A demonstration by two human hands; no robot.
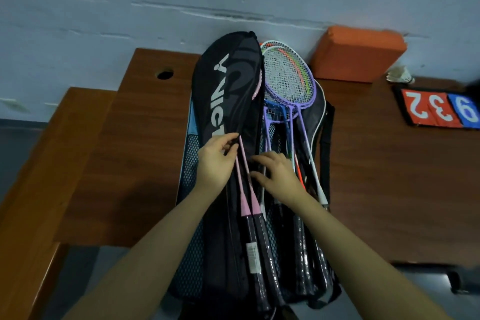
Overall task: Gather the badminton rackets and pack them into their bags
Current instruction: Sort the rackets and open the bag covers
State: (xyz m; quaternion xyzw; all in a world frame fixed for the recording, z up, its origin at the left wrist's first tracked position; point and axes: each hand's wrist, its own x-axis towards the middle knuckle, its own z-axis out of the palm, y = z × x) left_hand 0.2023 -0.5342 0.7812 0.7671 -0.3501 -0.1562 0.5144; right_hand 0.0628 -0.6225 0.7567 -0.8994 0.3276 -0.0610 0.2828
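A black racket bag point(228, 80) with white lettering lies lengthwise on the wooden table point(145, 143), its top against the wall. Two pink rackets point(246, 197) lie half inside it, their heads covered, their shafts and black wrapped handles sticking out toward me. My left hand point(217, 161) pinches the bag's open edge beside the pink shafts. My right hand point(279, 176) rests with spread fingers on the bag's other flap, just right of the shafts. To the right, several purple, white and orange rackets point(288, 80) lie stacked on another dark bag point(326, 143).
An orange foam block point(358, 54) stands against the wall at the back right. A shuttlecock point(400, 75) and a flip scoreboard point(439, 109) with red and blue number cards lie on the table at right. A round cable hole point(165, 74) is at the back left.
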